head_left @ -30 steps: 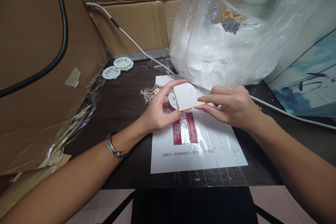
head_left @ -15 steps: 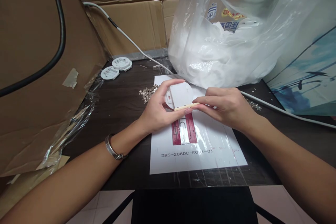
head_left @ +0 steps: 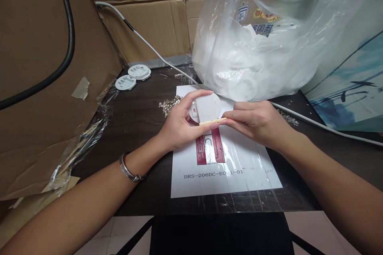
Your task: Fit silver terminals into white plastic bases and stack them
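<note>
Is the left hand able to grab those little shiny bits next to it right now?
Probably not while the left hand is busy gripping the round white piece. The shiny bits lie close beside it, though, and nothing seems to block the way.

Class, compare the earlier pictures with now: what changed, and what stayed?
The right hand, pinching the pale strip, has shifted slightly left; the left hand, holding the white round part, has its thumb further along the strip. Nothing was released; the metal pile and printed sheet stayed.
</note>
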`<action>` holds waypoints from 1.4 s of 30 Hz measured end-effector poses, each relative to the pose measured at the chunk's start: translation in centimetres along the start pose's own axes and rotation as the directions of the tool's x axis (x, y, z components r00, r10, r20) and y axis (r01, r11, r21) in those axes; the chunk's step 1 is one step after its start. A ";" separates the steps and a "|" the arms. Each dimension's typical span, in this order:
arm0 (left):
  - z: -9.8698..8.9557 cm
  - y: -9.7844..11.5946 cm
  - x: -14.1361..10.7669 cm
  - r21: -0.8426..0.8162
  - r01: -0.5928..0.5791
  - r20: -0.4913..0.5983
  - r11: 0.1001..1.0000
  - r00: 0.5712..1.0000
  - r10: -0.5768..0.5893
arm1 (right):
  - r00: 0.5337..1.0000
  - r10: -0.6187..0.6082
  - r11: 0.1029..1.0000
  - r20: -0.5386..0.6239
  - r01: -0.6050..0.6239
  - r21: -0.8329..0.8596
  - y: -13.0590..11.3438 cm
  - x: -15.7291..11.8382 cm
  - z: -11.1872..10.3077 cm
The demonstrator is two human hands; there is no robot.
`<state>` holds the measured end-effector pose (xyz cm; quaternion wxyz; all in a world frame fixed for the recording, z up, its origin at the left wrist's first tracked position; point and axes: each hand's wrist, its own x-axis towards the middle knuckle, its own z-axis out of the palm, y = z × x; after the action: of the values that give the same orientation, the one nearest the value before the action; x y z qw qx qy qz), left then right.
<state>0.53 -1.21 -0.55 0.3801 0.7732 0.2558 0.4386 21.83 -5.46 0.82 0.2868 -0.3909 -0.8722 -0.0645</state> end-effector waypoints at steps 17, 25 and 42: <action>0.0 -0.4 0.2 0.020 -0.123 -0.011 0.992 0.992 0.123 | 0.990 0.109 0.994 0.089 -0.111 0.022 -0.4 0.1 -0.1; -0.2 -0.7 0.2 0.060 -0.127 0.026 0.990 0.992 0.125 | 0.997 0.079 0.996 0.008 -0.078 -0.047 -0.5 0.1 -0.1; -0.1 -0.6 -0.1 0.016 -0.082 0.031 0.996 0.996 0.082 | 0.990 0.129 0.992 0.053 -0.128 -0.019 -0.7 0.2 -0.2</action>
<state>0.40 -0.92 -1.03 0.3588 0.7929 0.2218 0.4397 21.36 -5.89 1.20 0.2635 -0.4500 -0.8522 -0.0423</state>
